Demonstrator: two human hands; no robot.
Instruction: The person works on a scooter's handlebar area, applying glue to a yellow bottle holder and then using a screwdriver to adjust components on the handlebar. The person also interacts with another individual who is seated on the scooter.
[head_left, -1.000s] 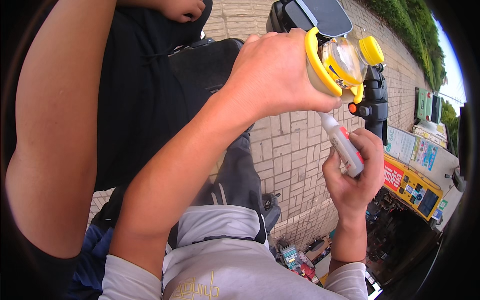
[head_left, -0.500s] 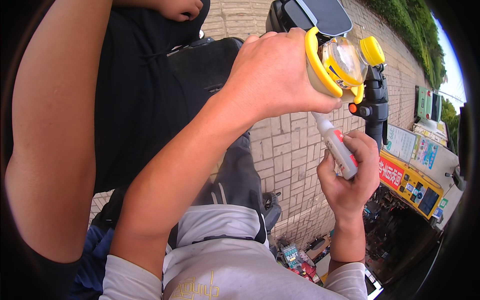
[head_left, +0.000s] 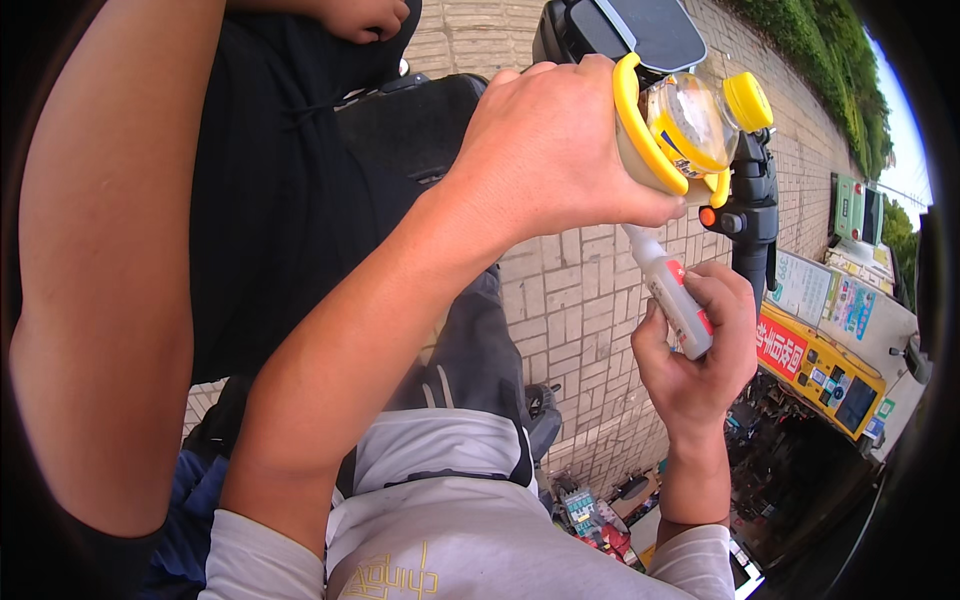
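Note:
My left hand (head_left: 550, 150) is raised at the upper middle and grips a round yellow and clear plastic part (head_left: 672, 125), a lamp-like piece with a yellow rim. My right hand (head_left: 700, 350) sits just below it and holds a small white squeeze tube (head_left: 675, 295) with a red label. The tube's nozzle points up and touches the underside of the yellow part. Behind both stands a scooter handlebar (head_left: 745, 190) with a yellow knob (head_left: 748, 100) and a black grip.
Another person's bare arm (head_left: 100, 280) and black shirt fill the left side. Brick paving (head_left: 570, 310) lies below. A black scooter seat (head_left: 410, 120) is behind my left forearm. A yellow stand (head_left: 830, 370) and small boxes of parts (head_left: 590, 510) sit at the lower right.
My right hand has shifted the tube slightly, keeping its nozzle against the underside of the yellow part. My left hand holds the part nearly still.

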